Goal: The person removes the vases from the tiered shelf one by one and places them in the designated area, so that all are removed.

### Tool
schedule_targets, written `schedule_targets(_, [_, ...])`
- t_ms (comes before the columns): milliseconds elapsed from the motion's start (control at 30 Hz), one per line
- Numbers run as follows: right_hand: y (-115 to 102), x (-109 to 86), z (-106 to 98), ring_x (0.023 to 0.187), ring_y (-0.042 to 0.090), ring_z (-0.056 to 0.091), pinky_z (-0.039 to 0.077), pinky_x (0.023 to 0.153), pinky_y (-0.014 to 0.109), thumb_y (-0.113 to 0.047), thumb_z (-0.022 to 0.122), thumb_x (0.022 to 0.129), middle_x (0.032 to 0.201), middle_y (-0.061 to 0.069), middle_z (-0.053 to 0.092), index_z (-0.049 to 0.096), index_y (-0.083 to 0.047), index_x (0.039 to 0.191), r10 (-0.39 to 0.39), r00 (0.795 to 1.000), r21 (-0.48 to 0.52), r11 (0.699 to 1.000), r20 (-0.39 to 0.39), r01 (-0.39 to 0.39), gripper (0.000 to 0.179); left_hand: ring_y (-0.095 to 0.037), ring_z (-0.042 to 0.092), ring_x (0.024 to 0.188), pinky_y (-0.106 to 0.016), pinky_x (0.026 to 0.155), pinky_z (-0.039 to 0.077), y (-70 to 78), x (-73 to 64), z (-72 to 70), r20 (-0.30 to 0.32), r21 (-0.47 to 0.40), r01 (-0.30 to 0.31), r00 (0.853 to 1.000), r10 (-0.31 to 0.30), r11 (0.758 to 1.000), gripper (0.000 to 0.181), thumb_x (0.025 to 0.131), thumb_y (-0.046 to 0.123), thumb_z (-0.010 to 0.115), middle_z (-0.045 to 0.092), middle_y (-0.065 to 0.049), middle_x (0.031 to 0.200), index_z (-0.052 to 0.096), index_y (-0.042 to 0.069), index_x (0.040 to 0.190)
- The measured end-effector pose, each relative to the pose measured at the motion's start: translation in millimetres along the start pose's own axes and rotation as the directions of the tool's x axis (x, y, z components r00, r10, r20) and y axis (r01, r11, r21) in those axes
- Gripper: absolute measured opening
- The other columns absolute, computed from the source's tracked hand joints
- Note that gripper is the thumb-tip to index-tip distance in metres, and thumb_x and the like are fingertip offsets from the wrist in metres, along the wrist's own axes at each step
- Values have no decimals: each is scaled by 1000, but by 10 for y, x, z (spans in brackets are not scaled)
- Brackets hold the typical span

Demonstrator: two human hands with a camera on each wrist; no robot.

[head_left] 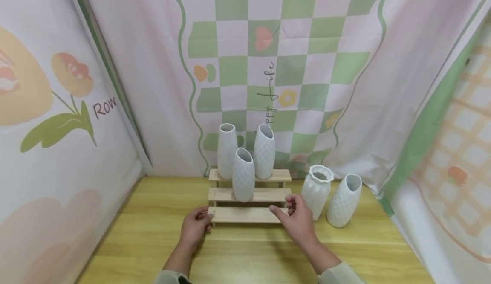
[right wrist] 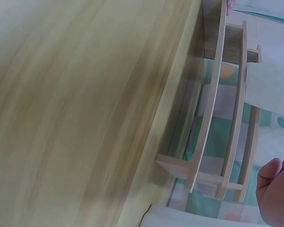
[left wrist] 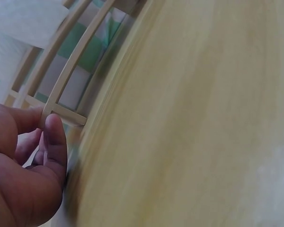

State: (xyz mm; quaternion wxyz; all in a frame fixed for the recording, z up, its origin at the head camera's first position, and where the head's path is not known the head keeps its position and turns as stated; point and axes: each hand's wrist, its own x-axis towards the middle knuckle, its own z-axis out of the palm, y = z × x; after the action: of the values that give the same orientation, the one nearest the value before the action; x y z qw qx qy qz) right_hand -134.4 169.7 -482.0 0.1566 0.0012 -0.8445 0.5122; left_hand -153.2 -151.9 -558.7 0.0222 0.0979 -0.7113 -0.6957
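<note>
A three-tier wooden shelf stand (head_left: 245,215) rests on the table in the head view. My left hand (head_left: 194,228) pinches the left end of its lowest board between thumb and fingers; the left wrist view confirms this grip. Over the board's right end, my right hand (head_left: 299,222) hovers with its thumb apart and fingers loosely bent. It appears clear of the stand in the right wrist view and holds nothing. Two white vases stand on the top tier, a left one (head_left: 227,156) and a right one (head_left: 264,156). Another textured white vase (head_left: 244,181) stands on the middle tier.
Right of the stand, a white vase with a ruffled rim (head_left: 314,194) stands close behind my right hand. Beside it is a slant-mouthed textured vase (head_left: 344,201). Patterned curtains (head_left: 153,62) border the wood-grain table (head_left: 245,258) at the back and sides.
</note>
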Motion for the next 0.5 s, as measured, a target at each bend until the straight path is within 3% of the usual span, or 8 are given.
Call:
schedule_targets(300, [-64,44,109,87,20,54,50,74,24,-32,90,83,105,12,58,57,-2,123,-24,999,-2,1000,33,24,60,-23,66,79,-29,65,62,-14,-4,15,-8,-8,-6,1000,6,1000,46,93,7,75,66,-20,111,60,-7,134])
schedule_targets(500, [-133,82,207,91,26,57,50,77,26,-29,90,83,108,16,59,57,-7,124,-33,998,27,999,51,32,57,-22,67,79,-30,65,62,-34,19,10,-16,-3,5,1000,-5,1000,43,94,6,74,67,-19,110,61,-6,134])
